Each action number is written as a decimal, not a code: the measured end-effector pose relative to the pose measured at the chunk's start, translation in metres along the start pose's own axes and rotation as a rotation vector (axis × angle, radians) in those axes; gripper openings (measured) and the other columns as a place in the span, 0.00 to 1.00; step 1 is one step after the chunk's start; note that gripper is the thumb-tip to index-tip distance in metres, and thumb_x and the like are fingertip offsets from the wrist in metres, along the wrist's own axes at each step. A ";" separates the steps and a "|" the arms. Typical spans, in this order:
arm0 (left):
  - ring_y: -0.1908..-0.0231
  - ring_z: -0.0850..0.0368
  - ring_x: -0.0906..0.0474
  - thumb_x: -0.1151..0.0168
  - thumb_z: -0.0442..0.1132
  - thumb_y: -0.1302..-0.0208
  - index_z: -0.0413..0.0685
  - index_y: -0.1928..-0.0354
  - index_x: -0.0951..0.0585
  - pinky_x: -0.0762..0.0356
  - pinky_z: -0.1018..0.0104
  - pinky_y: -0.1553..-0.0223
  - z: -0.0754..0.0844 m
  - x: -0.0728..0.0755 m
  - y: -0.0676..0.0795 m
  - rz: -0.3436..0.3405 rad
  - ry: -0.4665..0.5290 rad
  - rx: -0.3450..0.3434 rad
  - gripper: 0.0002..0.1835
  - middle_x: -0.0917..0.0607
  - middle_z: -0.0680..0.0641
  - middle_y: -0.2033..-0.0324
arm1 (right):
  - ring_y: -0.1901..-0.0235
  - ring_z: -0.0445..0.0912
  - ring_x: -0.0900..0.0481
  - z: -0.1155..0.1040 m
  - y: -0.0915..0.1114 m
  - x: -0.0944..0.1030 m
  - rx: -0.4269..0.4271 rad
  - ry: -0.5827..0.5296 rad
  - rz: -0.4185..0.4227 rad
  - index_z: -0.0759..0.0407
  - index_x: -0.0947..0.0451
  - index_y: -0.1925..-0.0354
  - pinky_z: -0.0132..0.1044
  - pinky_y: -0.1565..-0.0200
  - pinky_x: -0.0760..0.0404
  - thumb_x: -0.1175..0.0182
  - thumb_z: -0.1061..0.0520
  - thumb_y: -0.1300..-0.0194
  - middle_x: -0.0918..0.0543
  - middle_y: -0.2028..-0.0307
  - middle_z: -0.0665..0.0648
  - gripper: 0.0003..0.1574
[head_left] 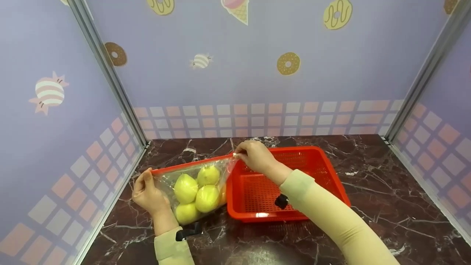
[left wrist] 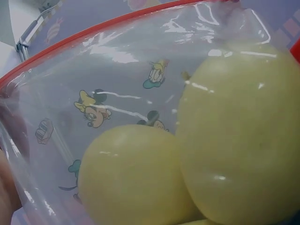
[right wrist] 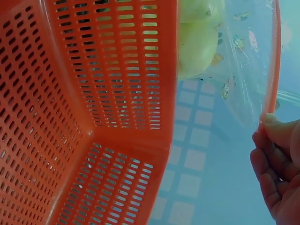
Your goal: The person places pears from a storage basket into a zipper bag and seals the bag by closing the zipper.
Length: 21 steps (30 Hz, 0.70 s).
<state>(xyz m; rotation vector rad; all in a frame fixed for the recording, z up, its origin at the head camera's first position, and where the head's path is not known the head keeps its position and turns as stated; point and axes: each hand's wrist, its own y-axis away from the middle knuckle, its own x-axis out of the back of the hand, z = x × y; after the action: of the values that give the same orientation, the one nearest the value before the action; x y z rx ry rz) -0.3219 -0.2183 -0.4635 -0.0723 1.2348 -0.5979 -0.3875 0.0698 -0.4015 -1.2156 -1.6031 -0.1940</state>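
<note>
A clear zip bag [head_left: 165,184] with a red zip edge and printed cartoon figures holds several yellow-green, lemon-like fruits [head_left: 207,198]. At the bag's top left corner, my left hand [head_left: 149,193] pinches the red edge between thumb and fingers. My right hand [head_left: 257,156] pinches the opposite end of that edge, above the basket's back left rim. Stretched between both hands, the red strip looks straight, and the fruits sit low in the bag. In the left wrist view two fruits [left wrist: 136,178] press against the plastic. The right wrist view shows the fingertips [right wrist: 269,123] on the strip's end.
A red perforated plastic basket [head_left: 232,206] stands right of the bag, under my right forearm, with no fruit visible inside. Both stand on a dark marbled tabletop [head_left: 371,176]. Patterned lilac panels [head_left: 250,84] enclose the back and sides.
</note>
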 end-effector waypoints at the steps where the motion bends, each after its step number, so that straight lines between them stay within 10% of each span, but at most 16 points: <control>1: 0.73 0.55 0.14 0.24 0.35 0.49 0.32 0.71 0.11 0.16 0.68 0.64 0.000 -0.001 0.000 0.006 -0.007 -0.003 0.10 0.09 0.43 0.73 | 0.59 0.52 0.14 -0.001 0.000 0.000 -0.010 -0.003 -0.002 0.60 0.12 0.61 0.47 0.51 0.16 0.31 0.58 0.33 0.10 0.61 0.59 0.05; 8: 0.73 0.54 0.13 0.23 0.35 0.52 0.31 0.71 0.11 0.16 0.68 0.64 -0.002 -0.002 0.000 0.057 0.004 0.000 0.11 0.10 0.42 0.74 | 0.57 0.49 0.21 -0.037 0.012 0.000 -0.009 -0.030 0.022 0.58 0.18 0.56 0.42 0.50 0.19 0.29 0.57 0.35 0.15 0.59 0.55 0.11; 16: 0.72 0.54 0.14 0.22 0.35 0.52 0.33 0.72 0.11 0.16 0.69 0.63 -0.002 -0.005 0.000 0.055 -0.023 -0.018 0.10 0.09 0.44 0.74 | 0.63 0.53 0.09 -0.105 0.031 -0.031 -0.188 -0.338 -0.552 0.69 0.19 0.43 0.28 0.68 0.17 0.38 0.62 0.29 0.09 0.59 0.61 0.19; 21: 0.75 0.57 0.14 0.25 0.31 0.46 0.32 0.72 0.11 0.17 0.70 0.68 0.000 -0.009 0.005 0.022 -0.111 -0.041 0.06 0.09 0.45 0.75 | 0.50 0.65 0.13 -0.113 0.028 -0.055 -0.393 -0.641 -0.648 0.75 0.36 0.28 0.38 0.56 0.12 0.46 0.70 0.28 0.17 0.41 0.70 0.32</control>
<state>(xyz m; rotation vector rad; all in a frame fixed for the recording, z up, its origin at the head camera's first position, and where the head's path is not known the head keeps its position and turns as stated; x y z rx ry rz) -0.3217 -0.2103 -0.4574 -0.1244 1.1392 -0.5431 -0.2993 -0.0235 -0.4092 -1.0521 -2.5933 -0.5973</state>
